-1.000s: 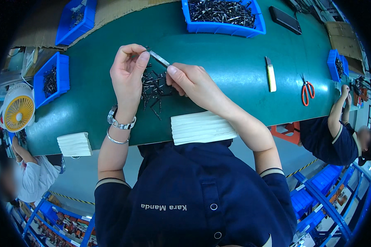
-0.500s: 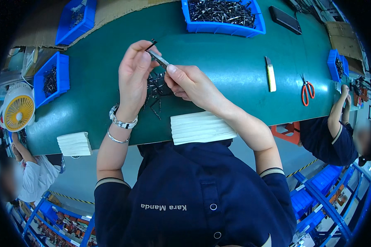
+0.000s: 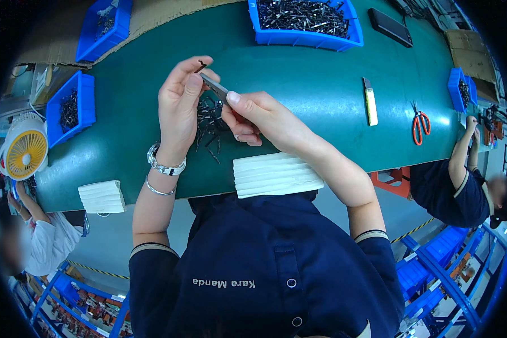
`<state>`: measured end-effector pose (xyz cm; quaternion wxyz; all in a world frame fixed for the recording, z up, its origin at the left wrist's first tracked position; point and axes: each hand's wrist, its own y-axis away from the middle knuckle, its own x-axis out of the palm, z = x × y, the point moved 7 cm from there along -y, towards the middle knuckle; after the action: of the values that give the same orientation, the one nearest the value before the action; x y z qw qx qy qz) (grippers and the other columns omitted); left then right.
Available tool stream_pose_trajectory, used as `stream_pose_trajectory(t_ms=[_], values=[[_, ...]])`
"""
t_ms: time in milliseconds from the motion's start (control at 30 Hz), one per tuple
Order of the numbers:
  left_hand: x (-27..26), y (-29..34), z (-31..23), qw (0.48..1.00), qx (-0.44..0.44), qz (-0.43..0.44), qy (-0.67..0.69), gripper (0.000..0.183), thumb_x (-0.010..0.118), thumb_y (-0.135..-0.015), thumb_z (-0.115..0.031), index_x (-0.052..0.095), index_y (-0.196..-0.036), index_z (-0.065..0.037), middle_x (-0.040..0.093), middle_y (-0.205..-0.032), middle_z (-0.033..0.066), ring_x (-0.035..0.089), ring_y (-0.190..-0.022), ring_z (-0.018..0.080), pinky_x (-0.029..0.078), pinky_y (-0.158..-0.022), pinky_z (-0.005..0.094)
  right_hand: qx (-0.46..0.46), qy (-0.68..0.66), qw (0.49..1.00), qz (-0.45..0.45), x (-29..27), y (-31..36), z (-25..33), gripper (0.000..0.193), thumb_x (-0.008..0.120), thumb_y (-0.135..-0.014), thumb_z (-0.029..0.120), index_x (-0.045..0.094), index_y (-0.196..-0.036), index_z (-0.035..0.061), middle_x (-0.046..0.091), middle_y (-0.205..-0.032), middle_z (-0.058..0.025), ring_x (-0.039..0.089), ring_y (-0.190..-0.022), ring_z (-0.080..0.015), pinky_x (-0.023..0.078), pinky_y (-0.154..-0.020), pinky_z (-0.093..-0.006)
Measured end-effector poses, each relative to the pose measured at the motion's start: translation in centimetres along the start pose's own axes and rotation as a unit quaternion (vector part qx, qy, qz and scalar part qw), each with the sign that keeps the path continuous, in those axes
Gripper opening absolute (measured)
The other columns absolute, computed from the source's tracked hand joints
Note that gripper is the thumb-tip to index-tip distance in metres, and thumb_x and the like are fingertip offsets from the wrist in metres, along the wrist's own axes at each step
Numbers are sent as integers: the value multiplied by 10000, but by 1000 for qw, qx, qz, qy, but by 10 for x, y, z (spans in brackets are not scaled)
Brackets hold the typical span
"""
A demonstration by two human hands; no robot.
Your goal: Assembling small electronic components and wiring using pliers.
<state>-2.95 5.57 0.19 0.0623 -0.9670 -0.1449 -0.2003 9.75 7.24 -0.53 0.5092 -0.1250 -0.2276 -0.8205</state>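
My left hand [image 3: 180,101] is raised over the green table, pinching a small dark strip-like part [image 3: 200,66] between thumb and fingers. Its wrist bears a watch and a bangle. In my right hand [image 3: 262,117] is a flat, tapered grey metal tool [image 3: 214,88], gripped between thumb and fingers. The tool's tip points at the left hand, close to the dark part; whether they touch I cannot tell. Below the hands, a loose pile of small black parts [image 3: 209,121] lies on the table, partly hidden by my hands.
A blue bin [image 3: 307,39] of black parts stands at the far side. More blue bins [image 3: 86,101] are at left and right. On the right lie a yellow-handled cutter [image 3: 371,107], red-handled snips [image 3: 421,127] and a black box [image 3: 390,27]. A white pleated pad [image 3: 276,174] lies at the near edge. Two people sit at the sides.
The tool's tip has drawn slightly away from the dark part and its flat side has turned. Both hands have shifted a little, and the right hand's lower fingers have loosened.
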Motion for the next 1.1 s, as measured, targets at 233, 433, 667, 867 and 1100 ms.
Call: stream_pose_trajectory(t_ms=[233, 433, 667, 867, 1100], values=[[-8, 0, -5, 995, 88, -28, -41, 114, 576, -942, -124, 565, -1019, -41, 570, -1046, 56, 531, -946, 114, 433, -815, 247, 1, 44, 996, -77, -6, 0, 6, 412, 417, -1004, 390, 536, -831, 36, 469, -648, -1, 492, -598, -97, 373, -545, -225], [9, 6, 19, 996, -43, 42, 71, 147, 570, -950, -156, 547, -1050, -50, 566, -1002, 30, 522, -896, 92, 430, -811, 238, -42, 2, 998, -55, -5, 0, 14, 288, 520, -970, 309, 536, -856, 46, 478, -683, -1, 507, -624, -111, 387, -582, -232], [14, 8, 17, 996, -59, 42, 61, 232, 585, -940, -150, 545, -1138, -37, 577, -995, 33, 547, -922, 100, 455, -865, 255, -39, 0, 998, -58, -5, 2, 16, 286, 535, -963, 307, 497, -810, 68, 476, -680, 1, 505, -621, -110, 391, -582, -234], [3, 5, 9, 1000, -25, -7, 16, 228, 604, -917, -87, 559, -1124, -3, 590, -1014, 52, 568, -953, 109, 456, -877, 243, -80, 152, 980, -103, -13, 1, 18, 360, 452, -992, 344, 547, -824, 40, 494, -669, -1, 505, -621, -102, 408, -572, -241], [-11, 1, -10, 993, 46, -74, -78, 184, 651, -872, -45, 612, -1044, 9, 631, -951, 43, 589, -875, 89, 456, -782, 202, -101, 345, 917, -171, -17, 3, 22, 446, 402, -994, 364, 611, -817, 12, 572, -628, -152, 589, -617, -323, 452, -604, -404]])
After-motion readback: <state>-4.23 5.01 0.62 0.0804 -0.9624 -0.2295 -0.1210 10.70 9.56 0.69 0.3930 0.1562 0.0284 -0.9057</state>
